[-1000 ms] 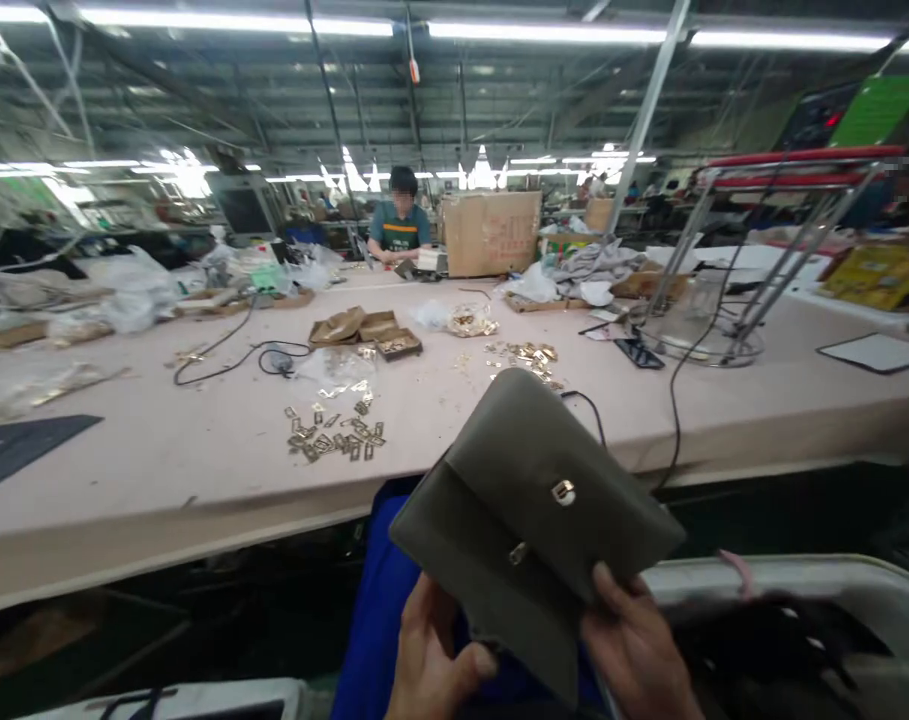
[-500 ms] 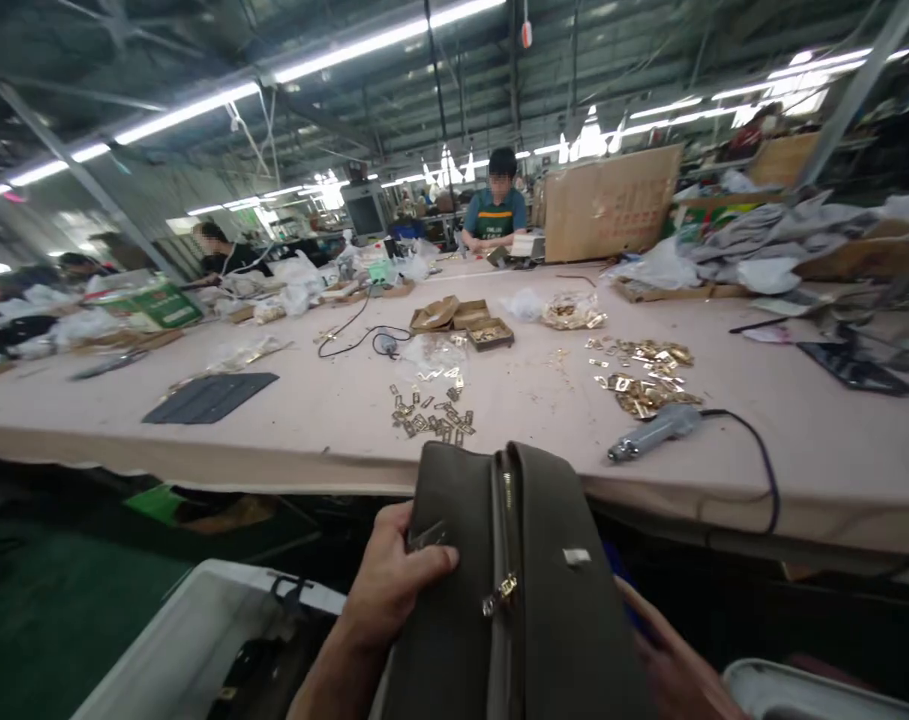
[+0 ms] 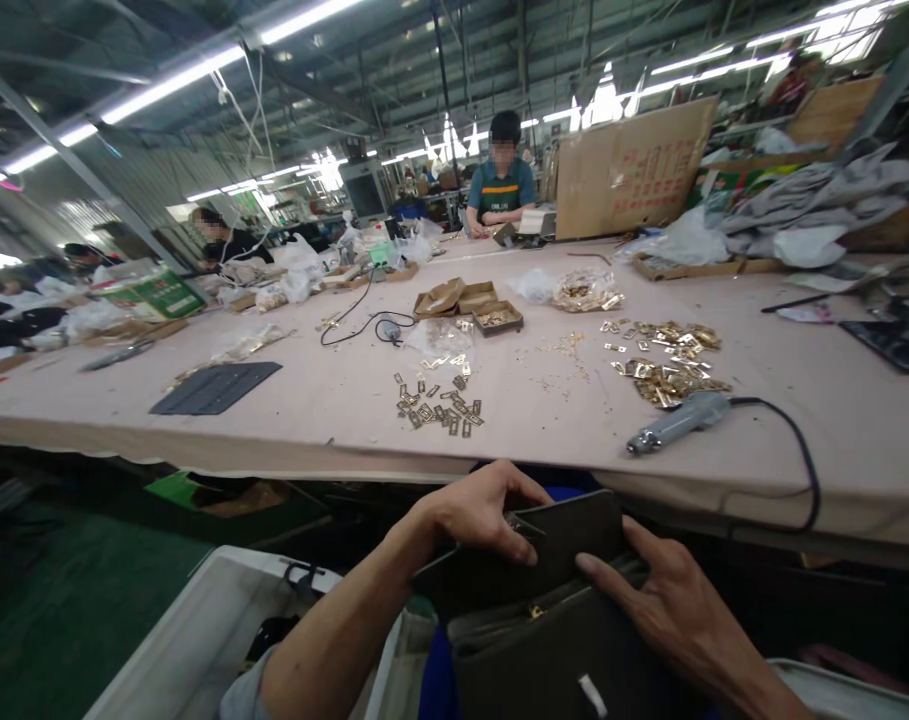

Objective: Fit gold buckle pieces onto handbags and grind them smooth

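A dark olive handbag [image 3: 544, 655] rests low in front of me, turned sideways, its upper panel spread away from the zipped part. A gold zipper pull [image 3: 536, 611] shows on the zip, and a small white tag [image 3: 593, 695] sticks to the near side. My left hand [image 3: 488, 510] pinches the far panel at its top edge, thumb on the inner face, beside a small metal-looking piece that I cannot make out. Around the panel's right end, my right hand [image 3: 671, 590] closes with the thumb on top. The bag's bottom is out of view.
On the pink-covered table [image 3: 559, 420] lie loose metal fittings [image 3: 443, 408], a gold heap of plates [image 3: 671, 370] and a corded electric screwdriver [image 3: 679, 422]. Small cardboard boxes [image 3: 497, 318] stand farther back. A white bin [image 3: 199, 620] is at lower left. A person [image 3: 503, 185] sits opposite.
The bag has turned from upright lengthwise to sideways and dropped lower, its panel now spread open. My left hand moved up and right onto that panel; my right hand came up into view.
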A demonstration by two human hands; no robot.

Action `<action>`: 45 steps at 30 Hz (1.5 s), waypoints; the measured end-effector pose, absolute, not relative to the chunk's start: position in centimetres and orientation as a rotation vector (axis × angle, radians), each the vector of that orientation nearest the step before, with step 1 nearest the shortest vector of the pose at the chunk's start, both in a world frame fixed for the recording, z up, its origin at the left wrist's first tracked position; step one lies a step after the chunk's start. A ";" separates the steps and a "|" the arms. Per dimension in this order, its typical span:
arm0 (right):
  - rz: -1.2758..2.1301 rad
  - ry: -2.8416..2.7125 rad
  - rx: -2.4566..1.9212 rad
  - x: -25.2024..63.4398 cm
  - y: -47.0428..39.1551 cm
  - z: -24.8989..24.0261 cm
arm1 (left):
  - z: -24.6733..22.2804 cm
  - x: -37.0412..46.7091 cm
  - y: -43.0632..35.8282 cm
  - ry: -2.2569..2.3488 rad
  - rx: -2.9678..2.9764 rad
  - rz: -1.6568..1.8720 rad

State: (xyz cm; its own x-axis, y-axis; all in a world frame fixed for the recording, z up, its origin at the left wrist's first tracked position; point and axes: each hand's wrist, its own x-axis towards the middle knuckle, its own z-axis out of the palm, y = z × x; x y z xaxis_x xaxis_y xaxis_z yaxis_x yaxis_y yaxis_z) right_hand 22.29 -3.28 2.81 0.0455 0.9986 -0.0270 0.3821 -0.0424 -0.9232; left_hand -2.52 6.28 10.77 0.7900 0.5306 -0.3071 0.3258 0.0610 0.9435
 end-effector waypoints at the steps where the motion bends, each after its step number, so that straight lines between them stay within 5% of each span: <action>1: 0.926 -1.476 -1.577 21.8 -3.4 2.6 | 11.0 -2.6 6.4 0.768 1.652 0.203; 7: 0.685 -1.648 -1.568 20.9 -4.1 0.8 | 11.5 -3.8 2.6 1.425 2.136 0.750; 18: 0.580 -1.829 -1.538 22.0 -5.0 -1.8 | 6.8 -0.4 -1.3 1.276 0.686 1.265; 35: 0.313 -1.843 -1.557 22.1 -4.3 -2.1 | 5.8 1.9 -2.2 1.253 1.200 1.530; 45: 0.404 -1.860 -1.534 21.5 -4.6 -3.6 | 9.4 -5.1 -0.2 1.991 1.136 1.938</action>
State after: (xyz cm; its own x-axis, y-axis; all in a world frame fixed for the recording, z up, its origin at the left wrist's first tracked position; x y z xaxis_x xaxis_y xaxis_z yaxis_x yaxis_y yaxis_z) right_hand 21.52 -4.56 -3.59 -0.0714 0.9496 0.3053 0.7373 0.2564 -0.6250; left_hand -5.07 -0.18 9.38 -0.7050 0.5897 0.3940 0.4097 -0.1148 0.9049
